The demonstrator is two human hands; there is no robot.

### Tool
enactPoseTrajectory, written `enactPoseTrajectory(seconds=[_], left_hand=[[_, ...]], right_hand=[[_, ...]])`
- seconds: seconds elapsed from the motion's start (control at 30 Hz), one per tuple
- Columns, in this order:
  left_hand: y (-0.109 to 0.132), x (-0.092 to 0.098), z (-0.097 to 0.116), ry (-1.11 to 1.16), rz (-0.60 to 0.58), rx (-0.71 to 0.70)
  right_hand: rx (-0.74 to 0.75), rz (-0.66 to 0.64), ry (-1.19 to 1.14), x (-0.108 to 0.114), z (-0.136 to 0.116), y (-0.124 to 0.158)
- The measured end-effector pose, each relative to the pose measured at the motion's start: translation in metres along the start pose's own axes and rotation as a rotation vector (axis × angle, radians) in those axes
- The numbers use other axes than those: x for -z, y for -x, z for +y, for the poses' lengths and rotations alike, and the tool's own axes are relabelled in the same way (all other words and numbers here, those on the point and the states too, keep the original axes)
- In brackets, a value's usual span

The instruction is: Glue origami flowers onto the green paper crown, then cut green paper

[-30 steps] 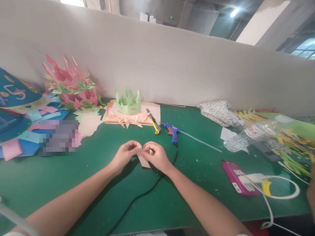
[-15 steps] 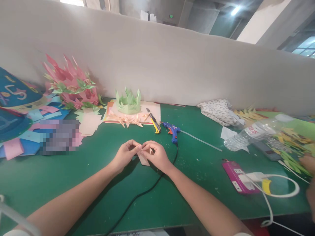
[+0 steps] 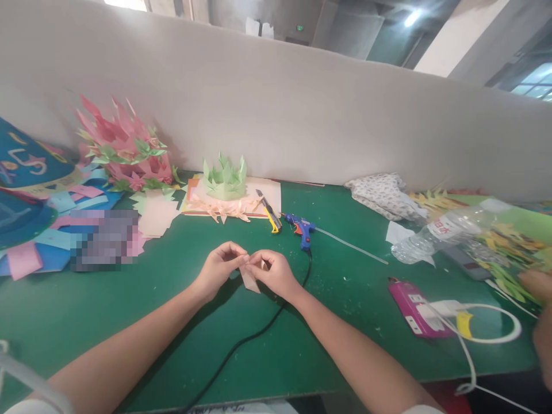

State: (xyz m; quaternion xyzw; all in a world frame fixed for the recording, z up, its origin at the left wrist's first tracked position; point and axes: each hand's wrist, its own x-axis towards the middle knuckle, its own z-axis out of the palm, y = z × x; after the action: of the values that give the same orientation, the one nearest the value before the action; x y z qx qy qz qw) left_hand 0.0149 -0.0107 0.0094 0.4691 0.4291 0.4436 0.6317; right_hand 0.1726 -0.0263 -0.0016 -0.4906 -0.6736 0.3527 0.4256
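Note:
A small piece of pale peach paper (image 3: 250, 281) is pinched between my two hands above the green table (image 3: 172, 339). My left hand (image 3: 221, 268) grips its upper edge with thumb and forefinger. Close beside it, my right hand (image 3: 274, 272) pinches the same paper, fingertips nearly touching the left ones. Part of the sheet is hidden behind the fingers, so its folds are hard to make out. Beyond the hands lie a blue glue gun (image 3: 304, 227) with a clear glue stick and a yellow utility knife (image 3: 271, 217).
A green paper crown (image 3: 225, 179) and peach paper leaves (image 3: 224, 208) rest on stacked sheets. Pink paper crowns (image 3: 129, 149) stand left. At right are a plastic bottle (image 3: 444, 229), a purple power strip (image 3: 418, 310) and another person's hand (image 3: 539, 284). A black cord (image 3: 245, 340) crosses the table.
Both hands stay in nearly the same place, still pinching the paper. The paper's lower end has shifted very slightly left and down.

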Motion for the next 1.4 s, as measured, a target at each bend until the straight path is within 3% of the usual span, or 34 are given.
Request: enactPoseTrajectory(seconds=[0.3, 0.5, 0.8, 0.97, 1.2, 1.4], left_hand=[[-0.001, -0.002, 0.0, 0.038, -0.06, -0.041], [-0.002, 0.001, -0.004, -0.015, -0.06, 0.007], [-0.001, -0.001, -0.001, -0.062, -0.042, -0.109], [-0.004, -0.001, -0.009, -0.179, -0.048, -0.18], [-0.002, -0.001, -0.013, -0.318, -0.086, -0.296], [-0.004, 0.001, -0.014, -0.225, -0.115, -0.201]], right_hand=[[-0.097, 0.052, -0.07, 0.003, 0.002, -0.003], [-0.137, 0.106, -0.156, 0.004, 0.005, -0.005], [-0.139, 0.039, -0.122, 0.003, 0.0, -0.005], [-0.167, 0.05, -0.271, 0.003, 0.003, -0.006], [-0.216, -0.045, -0.448, 0.003, 0.001, -0.005], [-0.185, 0.028, -0.413, 0.001, 0.001, -0.005]])
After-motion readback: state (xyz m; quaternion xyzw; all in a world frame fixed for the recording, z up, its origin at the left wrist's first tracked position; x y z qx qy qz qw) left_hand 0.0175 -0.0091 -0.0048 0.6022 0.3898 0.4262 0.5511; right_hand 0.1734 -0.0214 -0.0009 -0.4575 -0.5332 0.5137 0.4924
